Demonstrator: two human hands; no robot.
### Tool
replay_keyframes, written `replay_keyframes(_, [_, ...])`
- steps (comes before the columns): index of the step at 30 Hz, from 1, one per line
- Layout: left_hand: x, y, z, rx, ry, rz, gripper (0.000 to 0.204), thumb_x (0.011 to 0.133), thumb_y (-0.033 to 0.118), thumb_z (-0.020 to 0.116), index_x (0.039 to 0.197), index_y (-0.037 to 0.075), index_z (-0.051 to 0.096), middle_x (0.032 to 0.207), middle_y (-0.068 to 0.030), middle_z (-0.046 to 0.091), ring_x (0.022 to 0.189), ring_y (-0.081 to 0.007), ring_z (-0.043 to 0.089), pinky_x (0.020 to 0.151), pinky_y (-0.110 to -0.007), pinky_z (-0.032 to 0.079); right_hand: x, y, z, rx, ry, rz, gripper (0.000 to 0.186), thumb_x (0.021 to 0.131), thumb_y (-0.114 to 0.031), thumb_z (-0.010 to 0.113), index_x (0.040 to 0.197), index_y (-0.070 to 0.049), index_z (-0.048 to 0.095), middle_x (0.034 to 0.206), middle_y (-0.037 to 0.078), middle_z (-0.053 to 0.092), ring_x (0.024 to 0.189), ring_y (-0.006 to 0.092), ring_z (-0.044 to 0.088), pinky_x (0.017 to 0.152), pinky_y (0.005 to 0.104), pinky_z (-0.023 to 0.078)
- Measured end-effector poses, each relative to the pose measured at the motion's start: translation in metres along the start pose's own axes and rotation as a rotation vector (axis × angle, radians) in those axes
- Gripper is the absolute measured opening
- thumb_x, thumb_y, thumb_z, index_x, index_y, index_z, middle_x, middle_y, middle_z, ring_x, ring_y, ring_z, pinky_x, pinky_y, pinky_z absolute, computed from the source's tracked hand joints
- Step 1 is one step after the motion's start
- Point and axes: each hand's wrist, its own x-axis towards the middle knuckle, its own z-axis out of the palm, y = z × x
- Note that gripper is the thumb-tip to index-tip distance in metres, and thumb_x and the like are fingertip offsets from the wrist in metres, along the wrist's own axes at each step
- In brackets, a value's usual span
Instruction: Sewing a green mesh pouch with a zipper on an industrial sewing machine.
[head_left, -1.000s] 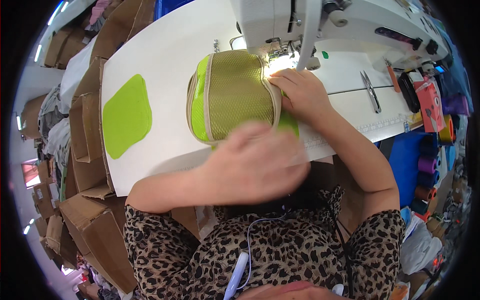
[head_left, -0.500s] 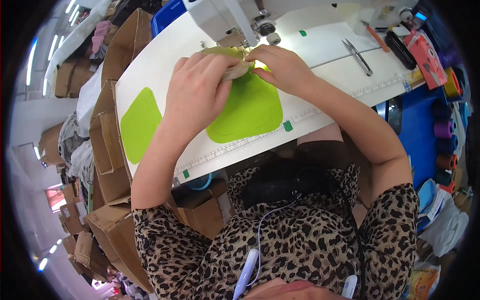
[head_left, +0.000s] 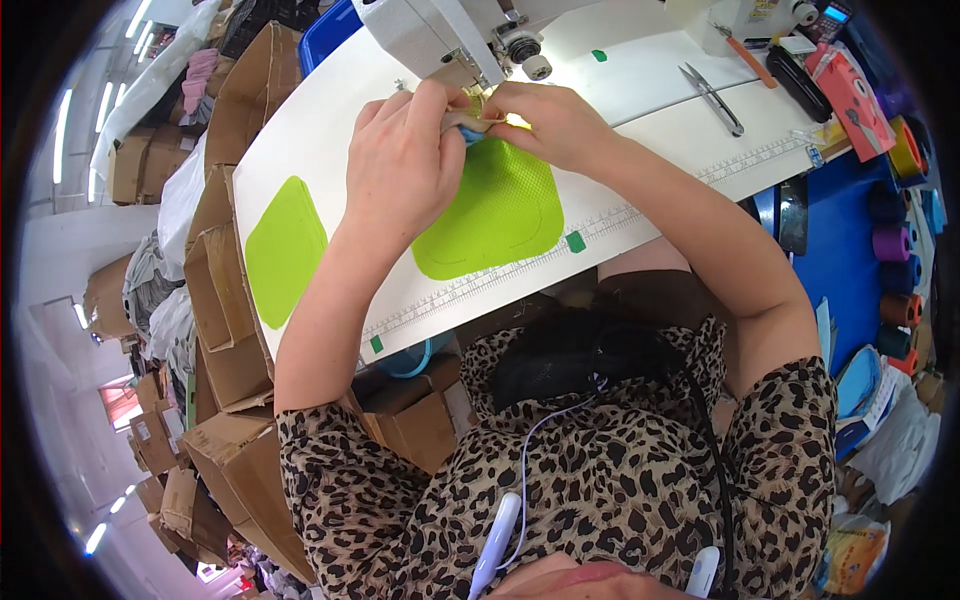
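Observation:
Both hands meet beneath the head of a white sewing machine [head_left: 430, 38]. My left hand [head_left: 405, 160] has its fingers curled over a bunched fold of beige fabric [head_left: 462, 122], with a bit of light blue showing under it. On the other side of that fold, my right hand [head_left: 550, 122] pinches its edge between thumb and fingers, close to the needle area. A lime-green textured fabric piece [head_left: 495, 215] with rounded corners lies flat on the white table just below the hands. My fingers hide the needle and presser foot.
Another lime-green piece [head_left: 286, 250] lies at the table's left. Thread snips [head_left: 712, 100], an orange-handled tool [head_left: 752, 60], a black case [head_left: 798, 92] and a pink box [head_left: 850, 98] are at the right. A printed ruler [head_left: 610, 222] runs along the front edge. Cardboard boxes [head_left: 225, 300] stand left.
The yellow-green mesh by the needle is now mostly covered, and light blue shows under the beige fold. Both hands have shifted slightly upward; the view has moved a little.

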Motion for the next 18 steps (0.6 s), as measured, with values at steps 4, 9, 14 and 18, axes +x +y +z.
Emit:
replay_keyframes(4, [0.006, 0.004, -0.005, -0.03, 0.007, 0.03, 0.021, 0.082, 0.004, 0.062, 0.102, 0.009, 0.06, 0.079, -0.006, 0.067, 0.077, -0.0246, 0.065, 0.083, -0.039, 0.047, 0.0, 0.002, -0.004, 0.009, 0.069, -0.058, 0.019, 0.087, -0.016, 0.074, 0.102, -0.008, 0.068, 0.095, 0.006, 0.071, 0.084, 0.0274, 0.069, 0.074, 0.0362, 0.055])
replay_keyframes(9, [0.01, -0.002, -0.009, 0.056, 0.124, 0.234, 0.02, 0.082, 0.004, 0.062, 0.101, 0.009, 0.061, 0.076, -0.0039, 0.065, 0.076, -0.0237, 0.064, 0.081, -0.04, 0.047, -0.001, -0.001, -0.009, -0.016, 0.082, -0.13, 0.018, 0.088, -0.019, 0.072, 0.102, -0.01, 0.067, 0.092, 0.006, 0.071, 0.082, 0.0285, 0.069, 0.072, 0.0367, 0.055])
replay_keyframes(14, [0.013, 0.011, -0.008, 0.024, 0.127, 0.169, 0.036, 0.077, -0.001, 0.063, 0.111, 0.009, 0.063, 0.096, -0.0083, 0.068, 0.089, -0.0313, 0.064, 0.091, -0.042, 0.046, 0.004, -0.003, -0.017, -0.014, 0.101, -0.031, 0.016, 0.091, -0.022, 0.069, 0.101, -0.012, 0.062, 0.081, 0.009, 0.07, 0.073, 0.0327, 0.069, 0.065, 0.041, 0.055])
replay_keyframes(18, [-0.022, 0.028, 0.013, -0.277, 0.217, 0.512, 0.035, 0.074, -0.002, 0.068, 0.107, 0.009, 0.066, 0.102, -0.0034, 0.069, 0.095, -0.0309, 0.066, 0.077, -0.039, 0.055, -0.003, 0.006, -0.021, 0.059, 0.082, -0.089, 0.014, 0.092, -0.016, 0.067, 0.101, -0.009, 0.059, 0.08, 0.011, 0.07, 0.072, 0.0335, 0.069, 0.063, 0.0419, 0.054])
